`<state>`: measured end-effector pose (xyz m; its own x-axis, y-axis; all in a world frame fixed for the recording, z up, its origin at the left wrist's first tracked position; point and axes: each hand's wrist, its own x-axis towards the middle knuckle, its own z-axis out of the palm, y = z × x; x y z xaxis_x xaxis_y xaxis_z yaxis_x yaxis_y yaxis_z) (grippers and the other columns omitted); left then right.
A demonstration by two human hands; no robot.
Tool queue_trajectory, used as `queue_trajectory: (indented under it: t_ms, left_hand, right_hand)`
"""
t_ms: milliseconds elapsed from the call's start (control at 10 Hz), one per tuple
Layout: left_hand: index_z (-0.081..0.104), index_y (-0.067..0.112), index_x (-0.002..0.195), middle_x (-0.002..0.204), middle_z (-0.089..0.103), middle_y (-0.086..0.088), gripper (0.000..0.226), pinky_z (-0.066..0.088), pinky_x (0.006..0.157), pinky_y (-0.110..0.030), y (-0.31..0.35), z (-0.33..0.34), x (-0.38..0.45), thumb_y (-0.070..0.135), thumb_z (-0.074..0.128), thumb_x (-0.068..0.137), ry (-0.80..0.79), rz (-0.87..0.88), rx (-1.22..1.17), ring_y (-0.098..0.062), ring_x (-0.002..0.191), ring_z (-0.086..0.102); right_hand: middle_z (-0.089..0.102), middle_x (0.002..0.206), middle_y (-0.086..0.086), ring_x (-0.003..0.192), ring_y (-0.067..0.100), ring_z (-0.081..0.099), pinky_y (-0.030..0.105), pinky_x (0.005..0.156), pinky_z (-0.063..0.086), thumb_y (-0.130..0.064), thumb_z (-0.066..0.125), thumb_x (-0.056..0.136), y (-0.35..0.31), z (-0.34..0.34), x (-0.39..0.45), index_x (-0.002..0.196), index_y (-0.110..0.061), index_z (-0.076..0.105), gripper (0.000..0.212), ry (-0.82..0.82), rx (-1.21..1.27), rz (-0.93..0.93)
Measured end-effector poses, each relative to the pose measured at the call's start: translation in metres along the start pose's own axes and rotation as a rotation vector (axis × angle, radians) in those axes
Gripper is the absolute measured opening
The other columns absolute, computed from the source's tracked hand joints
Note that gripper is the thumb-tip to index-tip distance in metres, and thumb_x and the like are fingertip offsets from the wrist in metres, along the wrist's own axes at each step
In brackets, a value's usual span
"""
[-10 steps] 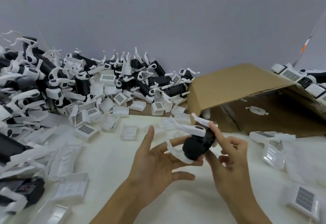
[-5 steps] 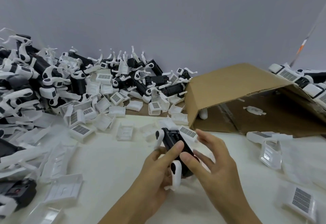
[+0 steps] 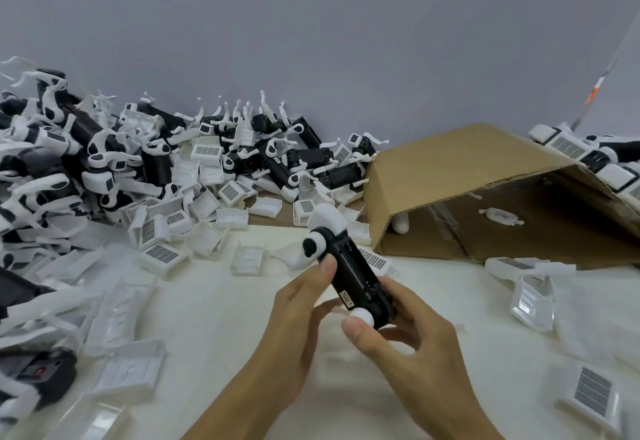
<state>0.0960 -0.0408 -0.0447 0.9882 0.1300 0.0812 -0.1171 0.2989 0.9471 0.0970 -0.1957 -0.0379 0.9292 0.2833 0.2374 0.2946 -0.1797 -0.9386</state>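
Observation:
A black oblong device with white rounded ends point(image 3: 349, 273) is held over the white table, tilted with one white end pointing up and away. My left hand point(image 3: 298, 315) grips it from the left, thumb on its upper side near a white knob. Around its lower end curls my right hand point(image 3: 405, 339), the thumb pressing a white round cap there. Both forearms enter from the bottom edge.
A big heap of the same black-and-white devices and white plastic covers point(image 3: 138, 176) fills the left and back. An open cardboard box point(image 3: 450, 176) lies on its side at the right. Loose white covers with barcode labels point(image 3: 588, 391) lie around on the white table point(image 3: 214, 318).
The device has been turned between my hands: a second ago it lay across my open left palm, now both hands grip it and its long side faces up.

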Motion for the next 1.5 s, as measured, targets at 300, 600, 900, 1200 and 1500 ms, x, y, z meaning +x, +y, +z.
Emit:
queue_trajectory:
  t_ms: [300,600,900,1200,1500]
  left_hand:
    - [0.072,0.012,0.120,0.112,0.073,-0.019,0.044,0.055,0.084,-0.040,-0.003,0.004,0.000,0.040,0.066,0.087,-0.090,-0.171,-0.075,-0.031,0.099,0.071]
    - [0.077,0.012,0.111,0.112,0.074,-0.020,0.043,0.051,0.080,-0.040,-0.006,0.007,0.000,0.031,0.079,0.072,0.092,-0.102,-0.139,-0.039,0.105,0.069]
    - [0.073,0.013,0.116,0.107,0.075,-0.017,0.051,0.053,0.054,-0.026,-0.004,0.006,-0.003,0.038,0.083,0.073,0.071,-0.137,-0.230,-0.029,0.085,0.073]
    - [0.076,0.025,0.111,0.110,0.076,-0.013,0.037,0.055,0.074,-0.029,-0.009,0.007,0.001,0.032,0.078,0.075,0.062,-0.056,-0.131,-0.031,0.101,0.073]
    - [0.077,0.024,0.109,0.108,0.076,-0.014,0.036,0.055,0.069,-0.024,-0.010,0.006,0.003,0.033,0.082,0.074,0.035,-0.038,-0.113,-0.027,0.093,0.074]
  right_hand:
    - [0.072,0.098,0.030,0.057,0.039,0.068,0.038,0.050,0.055,-0.051,0.042,0.080,0.009,0.006,0.013,0.110,-0.005,0.074,0.063,-0.378,0.738,0.455]
    - [0.071,0.097,0.027,0.075,0.036,0.069,0.039,0.048,0.053,-0.021,0.057,0.065,0.011,0.001,0.015,0.113,-0.002,0.071,0.053,-0.229,0.778,0.297]
    - [0.075,0.099,0.013,0.080,0.035,0.073,0.036,0.061,0.059,-0.021,0.071,0.090,0.015,0.022,0.011,0.129,-0.027,0.059,0.040,-0.059,0.456,0.082]
    - [0.076,0.097,0.008,0.081,0.034,0.075,0.038,0.055,0.061,-0.012,0.065,0.096,0.018,0.011,0.011,0.123,-0.031,0.065,0.033,0.006,0.435,0.078]
    - [0.074,0.088,0.011,0.072,0.032,0.073,0.038,0.054,0.059,-0.019,0.058,0.081,0.021,0.013,0.012,0.105,-0.042,0.073,0.036,0.024,0.441,0.095]
